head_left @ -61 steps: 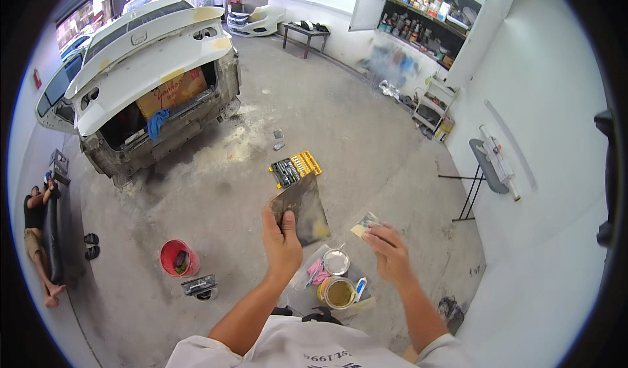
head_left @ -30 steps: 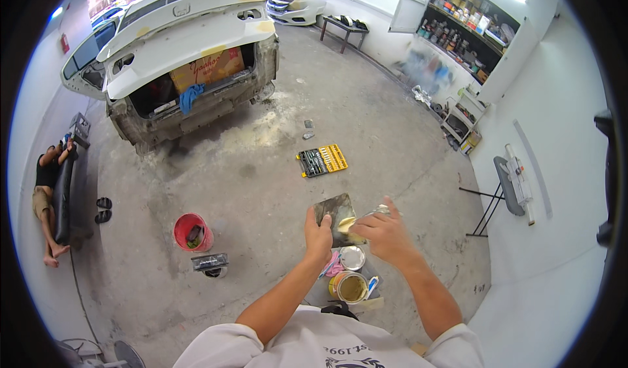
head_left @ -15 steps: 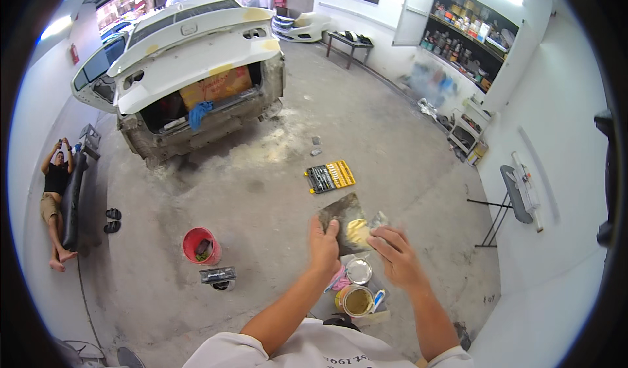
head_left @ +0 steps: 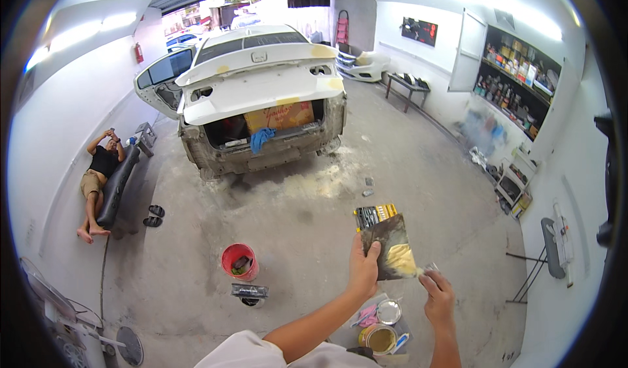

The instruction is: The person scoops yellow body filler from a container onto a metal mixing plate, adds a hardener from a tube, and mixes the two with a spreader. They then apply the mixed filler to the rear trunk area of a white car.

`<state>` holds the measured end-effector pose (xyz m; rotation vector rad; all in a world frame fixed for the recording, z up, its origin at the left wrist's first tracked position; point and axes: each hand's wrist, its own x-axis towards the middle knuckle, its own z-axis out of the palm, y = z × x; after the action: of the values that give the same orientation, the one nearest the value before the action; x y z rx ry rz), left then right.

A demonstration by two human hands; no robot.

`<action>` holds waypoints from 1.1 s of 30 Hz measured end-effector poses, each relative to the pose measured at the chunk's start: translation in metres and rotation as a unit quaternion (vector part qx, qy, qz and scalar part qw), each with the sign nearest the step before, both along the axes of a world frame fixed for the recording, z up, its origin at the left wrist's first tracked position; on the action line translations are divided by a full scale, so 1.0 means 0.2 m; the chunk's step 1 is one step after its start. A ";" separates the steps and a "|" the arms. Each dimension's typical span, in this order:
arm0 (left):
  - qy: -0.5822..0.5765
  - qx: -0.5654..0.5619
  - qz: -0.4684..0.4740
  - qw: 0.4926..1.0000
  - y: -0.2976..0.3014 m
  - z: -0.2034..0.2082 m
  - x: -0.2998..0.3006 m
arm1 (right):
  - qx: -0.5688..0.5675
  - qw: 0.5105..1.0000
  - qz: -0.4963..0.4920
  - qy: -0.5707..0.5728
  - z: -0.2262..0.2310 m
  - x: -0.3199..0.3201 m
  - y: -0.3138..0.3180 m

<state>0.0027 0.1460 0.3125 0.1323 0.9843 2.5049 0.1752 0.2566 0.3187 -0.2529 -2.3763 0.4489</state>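
My left hand (head_left: 364,268) grips a dark flat mixing board (head_left: 387,232) by its left edge, thumb on top. A mound of pale yellow putty (head_left: 400,258) is spread over the board's right part. At the board's lower right corner my right hand (head_left: 439,295) pinches a small putty spreader (head_left: 428,269), its blade partly hidden by the fingers and blurred. Below the hands, on the floor, stand an open tin of putty (head_left: 378,339), a round silver lid (head_left: 389,312), a pink cloth (head_left: 368,314) and a white tube (head_left: 401,343).
A white car (head_left: 261,77) with its rear bumper off stands ahead. Behind the board lies a yellow-black tool case (head_left: 376,215). A red bucket (head_left: 239,263) and a black long box-like item (head_left: 250,291) sit left. A person (head_left: 101,165) reclines at the left wall; a folding stand (head_left: 533,270) is right.
The view has swung left and up, so the scene sits further right and lower. The spreader has moved from beside the putty mound to the board's lower right corner.
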 end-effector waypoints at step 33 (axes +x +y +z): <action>-0.065 -0.018 0.010 0.998 -0.14 0.04 -0.17 | -0.202 0.972 0.102 -0.067 -0.01 -0.30 -0.01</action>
<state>-0.0320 0.1171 0.3210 -0.0525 0.9809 2.4778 0.1150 0.2551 0.3165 -0.2268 -2.4336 1.0480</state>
